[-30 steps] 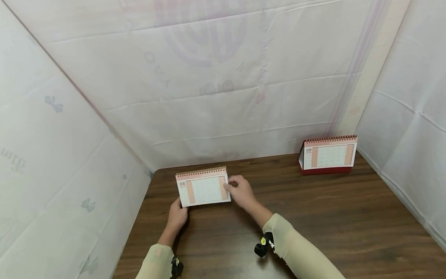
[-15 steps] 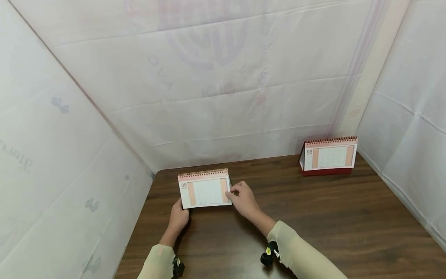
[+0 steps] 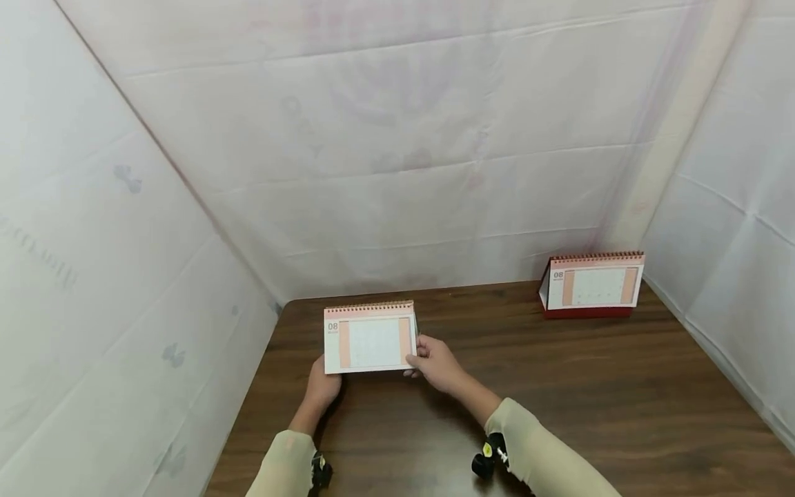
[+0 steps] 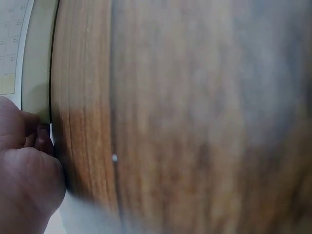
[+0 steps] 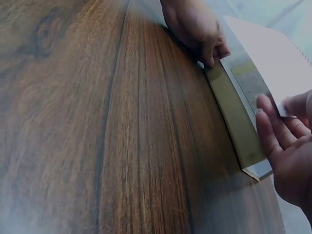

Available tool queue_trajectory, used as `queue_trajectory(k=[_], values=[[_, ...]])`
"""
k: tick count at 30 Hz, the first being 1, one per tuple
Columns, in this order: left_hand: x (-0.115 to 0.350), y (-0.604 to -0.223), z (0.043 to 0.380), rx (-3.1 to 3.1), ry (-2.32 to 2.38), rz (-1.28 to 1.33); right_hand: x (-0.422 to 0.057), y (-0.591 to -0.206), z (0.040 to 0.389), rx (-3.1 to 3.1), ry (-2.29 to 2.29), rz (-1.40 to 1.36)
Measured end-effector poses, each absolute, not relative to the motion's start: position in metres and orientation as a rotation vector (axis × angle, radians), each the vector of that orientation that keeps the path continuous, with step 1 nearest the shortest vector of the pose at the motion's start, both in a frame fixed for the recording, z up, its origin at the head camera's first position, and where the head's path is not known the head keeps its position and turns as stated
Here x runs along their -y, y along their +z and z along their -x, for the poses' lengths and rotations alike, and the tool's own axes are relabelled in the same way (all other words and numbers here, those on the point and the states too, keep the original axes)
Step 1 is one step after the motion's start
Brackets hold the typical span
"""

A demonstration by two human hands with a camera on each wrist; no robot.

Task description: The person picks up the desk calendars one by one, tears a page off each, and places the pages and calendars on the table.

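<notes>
A spiral-bound desk calendar [image 3: 375, 342] stands at the back left of the table, its "08" page facing me and printed in mirror writing. My left hand [image 3: 324, 383] grips its lower left corner; in the left wrist view the fingers curl at the end of the tan base [image 4: 38, 68]. At the lower right corner my right hand [image 3: 439, 364] pinches a page, thumb in front and fingers behind. The right wrist view shows that white page [image 5: 268, 56] raised off the sheet beneath, with the base [image 5: 234, 117] close on the tabletop.
Another desk calendar [image 3: 597, 286], with a red base, stands at the back right of the brown wooden table [image 3: 546, 400]. White printed cloth [image 3: 397, 207] hangs behind the table and along both sides. Black wrist cameras [image 3: 483, 464] sit at the pale sleeves.
The right hand's fingers have slid down the calendar's right edge to its lower corner, and the page there now stands away from the sheets behind. The left hand keeps its grip.
</notes>
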State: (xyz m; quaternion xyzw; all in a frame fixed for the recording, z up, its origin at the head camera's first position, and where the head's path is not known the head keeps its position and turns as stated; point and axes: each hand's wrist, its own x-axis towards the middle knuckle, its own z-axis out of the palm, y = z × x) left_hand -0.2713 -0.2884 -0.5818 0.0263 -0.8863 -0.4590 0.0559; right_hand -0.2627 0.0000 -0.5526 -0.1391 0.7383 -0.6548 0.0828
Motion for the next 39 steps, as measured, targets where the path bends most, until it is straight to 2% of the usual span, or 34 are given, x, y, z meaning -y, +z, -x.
queue_trajectory(k=[13,20,30,39], values=[[0.287,-0.584,0.275,2.707,-1.425,-0.134,0.0,-0.538,0.246,-2.424,-1.753,0.619],[0.285,-0.585,0.271,2.673,-1.407,-0.059,0.009,-0.539,0.244,-2.695,-1.607,0.765],[0.287,-0.585,0.268,2.663,-1.306,-0.028,0.011,-0.534,0.241,-3.359,-1.046,0.811],[0.286,-0.587,0.269,2.664,-1.242,-0.051,0.013,-0.526,0.247,-3.686,-0.588,1.197]])
